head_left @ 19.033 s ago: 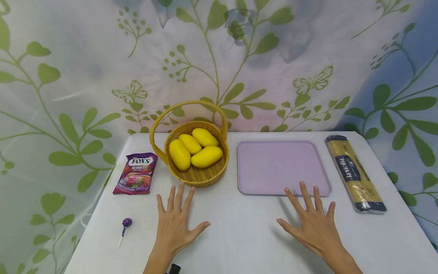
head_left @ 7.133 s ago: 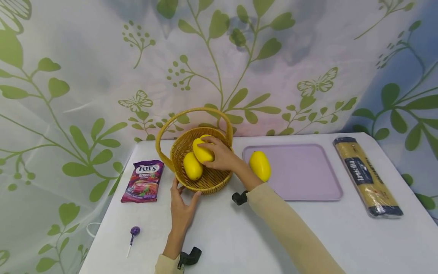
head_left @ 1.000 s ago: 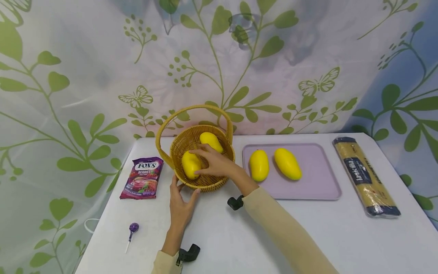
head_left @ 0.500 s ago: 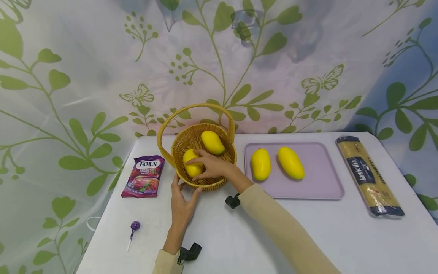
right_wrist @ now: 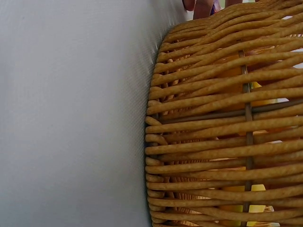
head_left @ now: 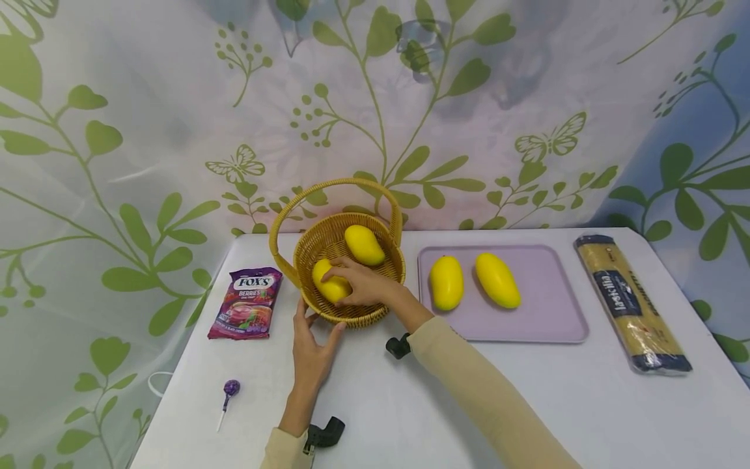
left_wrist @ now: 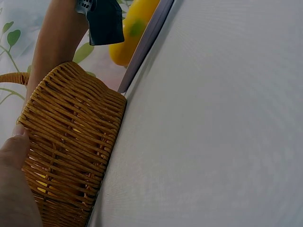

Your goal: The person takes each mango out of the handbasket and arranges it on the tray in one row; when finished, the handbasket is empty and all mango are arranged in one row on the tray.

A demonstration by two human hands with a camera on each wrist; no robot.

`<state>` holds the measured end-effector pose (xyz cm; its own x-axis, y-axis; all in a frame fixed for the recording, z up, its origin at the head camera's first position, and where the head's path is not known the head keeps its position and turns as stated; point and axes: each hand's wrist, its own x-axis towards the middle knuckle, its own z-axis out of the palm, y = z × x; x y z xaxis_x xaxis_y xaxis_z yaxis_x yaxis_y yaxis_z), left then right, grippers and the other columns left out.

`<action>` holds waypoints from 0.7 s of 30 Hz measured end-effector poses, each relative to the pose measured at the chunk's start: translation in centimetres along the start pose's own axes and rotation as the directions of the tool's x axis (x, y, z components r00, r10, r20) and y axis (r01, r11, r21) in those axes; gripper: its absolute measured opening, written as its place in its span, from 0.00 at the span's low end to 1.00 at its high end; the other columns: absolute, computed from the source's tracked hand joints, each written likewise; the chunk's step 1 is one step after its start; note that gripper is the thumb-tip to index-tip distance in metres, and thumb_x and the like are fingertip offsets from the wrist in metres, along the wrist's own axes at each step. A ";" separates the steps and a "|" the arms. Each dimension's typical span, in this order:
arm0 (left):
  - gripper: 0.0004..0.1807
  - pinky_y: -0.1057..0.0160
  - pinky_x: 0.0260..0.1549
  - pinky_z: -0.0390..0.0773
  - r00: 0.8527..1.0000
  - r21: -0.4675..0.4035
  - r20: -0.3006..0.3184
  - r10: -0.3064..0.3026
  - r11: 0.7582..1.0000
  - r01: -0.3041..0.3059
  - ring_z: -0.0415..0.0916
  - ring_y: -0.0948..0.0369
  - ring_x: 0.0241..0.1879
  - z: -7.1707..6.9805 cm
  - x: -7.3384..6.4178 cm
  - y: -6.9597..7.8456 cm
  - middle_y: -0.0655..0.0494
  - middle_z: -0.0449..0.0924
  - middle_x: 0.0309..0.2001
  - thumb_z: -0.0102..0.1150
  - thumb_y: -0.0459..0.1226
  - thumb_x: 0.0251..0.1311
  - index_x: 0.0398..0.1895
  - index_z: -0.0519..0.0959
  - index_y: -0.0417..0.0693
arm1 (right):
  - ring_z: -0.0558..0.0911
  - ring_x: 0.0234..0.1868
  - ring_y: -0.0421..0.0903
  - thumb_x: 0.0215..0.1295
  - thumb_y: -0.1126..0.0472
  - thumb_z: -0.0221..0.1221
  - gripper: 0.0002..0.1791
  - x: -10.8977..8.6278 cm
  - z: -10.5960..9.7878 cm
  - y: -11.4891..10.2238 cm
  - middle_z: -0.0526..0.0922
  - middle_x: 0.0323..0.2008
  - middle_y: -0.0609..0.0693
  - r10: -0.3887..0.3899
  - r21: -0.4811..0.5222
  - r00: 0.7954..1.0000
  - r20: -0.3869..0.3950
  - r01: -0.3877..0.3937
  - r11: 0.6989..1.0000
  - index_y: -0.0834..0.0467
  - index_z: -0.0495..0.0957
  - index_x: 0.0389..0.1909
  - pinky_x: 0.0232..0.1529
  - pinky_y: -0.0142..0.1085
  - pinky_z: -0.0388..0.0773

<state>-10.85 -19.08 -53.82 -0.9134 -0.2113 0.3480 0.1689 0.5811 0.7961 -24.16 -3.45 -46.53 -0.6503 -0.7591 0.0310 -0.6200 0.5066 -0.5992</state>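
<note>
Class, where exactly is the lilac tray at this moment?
In the head view, the lilac tray lies right of centre, between the wicker basket on its left and the pasta packet on its right, bearing two yellow mangoes.

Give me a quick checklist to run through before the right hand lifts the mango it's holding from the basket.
1. Right hand on the mango: ok, thumb and fingers round it.
2. Grip firm enough: cannot tell, pressure doesn't show.
3. Left hand at the basket: ok, touching its near-left side.
4. Handle out of the way: ok, it arches behind the right hand.
5. Other basket mango free: ok, no fingers round it.
6. Room on the tray: ok, its right part is bare.
</note>
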 end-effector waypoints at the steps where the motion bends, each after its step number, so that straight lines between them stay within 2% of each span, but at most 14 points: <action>1: 0.52 0.45 0.62 0.71 1.000 -0.001 0.000 0.001 1.000 -0.001 0.72 0.52 0.60 0.0 0.0 0.0 0.55 0.59 0.73 0.68 0.50 0.57 0.79 0.45 0.60 | 0.63 0.73 0.52 0.58 0.53 0.70 0.30 0.0 0.0 0.0 0.57 0.73 0.53 0.002 -0.002 1.000 -0.001 -0.002 1.000 0.45 0.73 0.62 0.70 0.46 0.65; 12: 0.52 0.46 0.63 0.70 1.000 -0.010 0.002 -0.003 1.000 0.003 0.72 0.52 0.61 0.0 0.0 0.1 0.56 0.58 0.73 0.68 0.49 0.57 0.79 0.45 0.60 | 0.64 0.72 0.51 0.58 0.54 0.69 0.28 0.0 0.0 0.1 0.58 0.73 0.52 -0.010 -0.011 1.000 -0.017 0.010 1.000 0.46 0.74 0.60 0.70 0.46 0.65; 21: 0.53 0.46 0.62 0.71 1.000 -0.007 -0.003 0.008 1.000 -0.008 0.72 0.52 0.60 0.0 -0.1 0.1 0.55 0.57 0.74 0.69 0.49 0.56 0.79 0.45 0.60 | 0.65 0.71 0.52 0.58 0.54 0.69 0.28 -0.1 0.0 -0.1 0.60 0.72 0.52 -0.016 -0.013 0.998 -0.060 0.015 1.000 0.46 0.75 0.60 0.69 0.46 0.66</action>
<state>-10.76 -19.01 -53.80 -0.9108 -0.2093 0.3558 0.1787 0.5770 0.7969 -24.08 -3.39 -46.46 -0.6655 -0.7412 0.0881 -0.6351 0.5004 -0.5884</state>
